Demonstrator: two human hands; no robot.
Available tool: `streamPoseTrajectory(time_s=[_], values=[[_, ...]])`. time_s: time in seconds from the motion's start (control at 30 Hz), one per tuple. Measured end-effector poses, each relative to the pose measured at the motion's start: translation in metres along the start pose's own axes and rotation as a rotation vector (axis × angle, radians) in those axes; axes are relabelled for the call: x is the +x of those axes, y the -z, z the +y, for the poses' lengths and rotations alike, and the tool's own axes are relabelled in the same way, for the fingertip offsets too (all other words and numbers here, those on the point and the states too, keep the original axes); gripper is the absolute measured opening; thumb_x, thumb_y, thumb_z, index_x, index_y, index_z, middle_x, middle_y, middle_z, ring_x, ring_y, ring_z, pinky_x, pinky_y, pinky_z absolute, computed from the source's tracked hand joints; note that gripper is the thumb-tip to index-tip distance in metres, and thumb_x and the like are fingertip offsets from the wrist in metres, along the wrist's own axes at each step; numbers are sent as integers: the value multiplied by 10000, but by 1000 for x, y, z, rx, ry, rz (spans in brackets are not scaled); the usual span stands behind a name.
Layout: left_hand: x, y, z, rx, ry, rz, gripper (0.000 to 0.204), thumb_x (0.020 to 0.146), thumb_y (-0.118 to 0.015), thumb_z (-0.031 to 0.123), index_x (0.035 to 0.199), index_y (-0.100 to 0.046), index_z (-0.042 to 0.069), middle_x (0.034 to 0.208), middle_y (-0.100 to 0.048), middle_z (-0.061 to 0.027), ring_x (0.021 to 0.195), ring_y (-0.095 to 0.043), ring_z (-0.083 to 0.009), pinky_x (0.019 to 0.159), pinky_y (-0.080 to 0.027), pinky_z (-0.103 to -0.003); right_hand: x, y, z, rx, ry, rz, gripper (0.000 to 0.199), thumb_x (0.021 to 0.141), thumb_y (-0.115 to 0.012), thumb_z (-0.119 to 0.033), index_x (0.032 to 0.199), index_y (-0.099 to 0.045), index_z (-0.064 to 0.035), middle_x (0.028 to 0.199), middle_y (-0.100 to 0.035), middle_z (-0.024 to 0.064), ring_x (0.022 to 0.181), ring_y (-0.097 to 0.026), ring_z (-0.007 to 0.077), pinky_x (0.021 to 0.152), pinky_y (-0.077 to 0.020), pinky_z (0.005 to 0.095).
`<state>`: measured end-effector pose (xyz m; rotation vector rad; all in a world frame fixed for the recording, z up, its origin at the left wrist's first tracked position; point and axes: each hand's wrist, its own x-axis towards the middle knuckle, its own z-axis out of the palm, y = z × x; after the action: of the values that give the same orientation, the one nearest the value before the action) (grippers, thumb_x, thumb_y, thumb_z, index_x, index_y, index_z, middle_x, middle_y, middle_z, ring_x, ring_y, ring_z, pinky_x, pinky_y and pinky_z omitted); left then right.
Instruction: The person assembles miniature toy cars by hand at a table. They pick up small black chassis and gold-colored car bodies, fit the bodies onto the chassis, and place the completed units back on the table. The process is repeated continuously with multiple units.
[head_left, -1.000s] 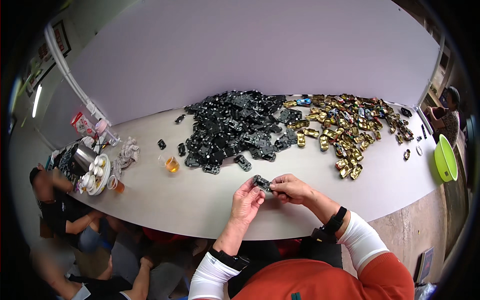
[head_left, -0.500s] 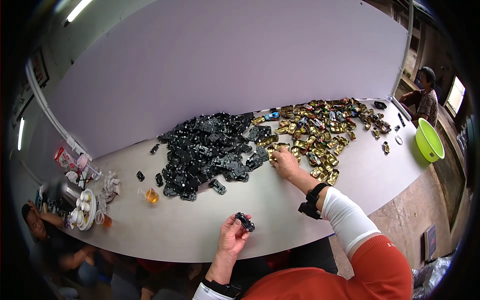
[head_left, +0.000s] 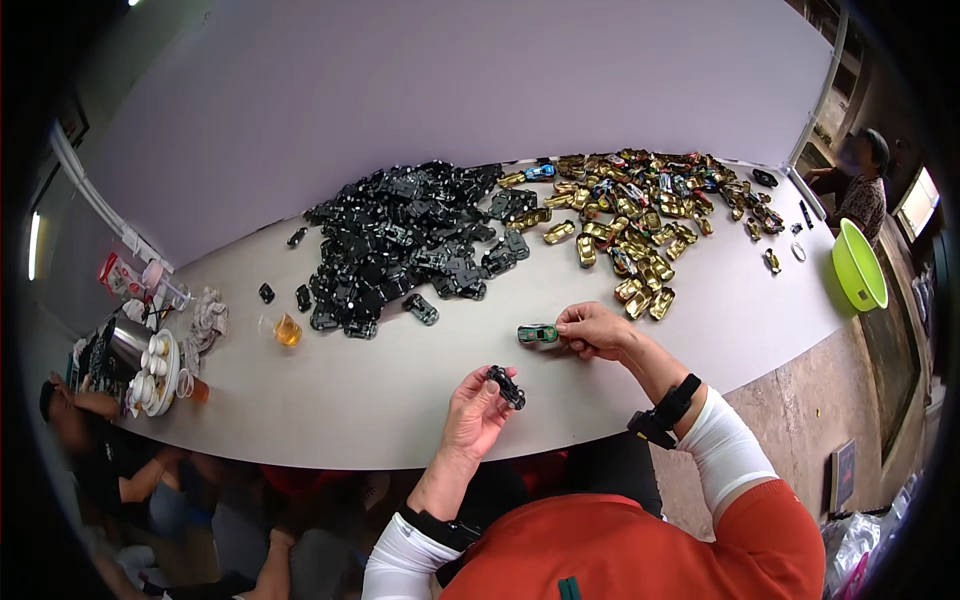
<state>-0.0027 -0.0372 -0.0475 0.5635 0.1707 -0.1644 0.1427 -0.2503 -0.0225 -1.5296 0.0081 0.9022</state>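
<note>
The right hand (head_left: 595, 332) has left the gold toy cars (head_left: 632, 230) and now pinches a green toy car (head_left: 538, 334) over the table (head_left: 380, 400). The left hand (head_left: 474, 412) still pinches a black car part (head_left: 508, 388), nearer the person

A black toy-car chassis (head_left: 508, 390) is held aslant — beyond it, a green car shell (head_left: 537, 334), held crosswise, near but apart.

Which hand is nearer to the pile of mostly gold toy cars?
Right. The right hand, holding a green toy car, is just short of the gold pile on its near side. The left hand, with a black car part, is farther off to the left.
</note>
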Motion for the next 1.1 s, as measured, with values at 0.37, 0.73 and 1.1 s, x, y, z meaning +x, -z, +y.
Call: streamPoseTrajectory(time_s=[0.37,0.73,1.1], values=[[-26,2,13,-49,-88,-132,262,808,-634,82,1052,-540,79,1044,-584,-177,811,-587,-183,579,-467,-255,-6,-29,-8,-1079,685,338,206,686,-692,-103,860,-648,-3,906,-537,173,805,-558,331,734,-452,389],[-40,-10,28,119,-253,-130,340,814,-629,106,1121,-534,-7,1019,-600,-161,795,-594,-169,602,-494,-251,-80,-89,-15,-76,457,-101,195,734,-685,-30,878,-560,11,667,-597,49,537,-559,86,445,-464,221],[-39,-25,25,320,-337,-115,358,809,-639,115,1124,-527,-14,1011,-609,-149,792,-592,-156,625,-499,-258,-89,-106,-7,-110,519,-78,227,751,-684,-33,908,-534,31,686,-602,74,578,-595,111,477,-515,235]])
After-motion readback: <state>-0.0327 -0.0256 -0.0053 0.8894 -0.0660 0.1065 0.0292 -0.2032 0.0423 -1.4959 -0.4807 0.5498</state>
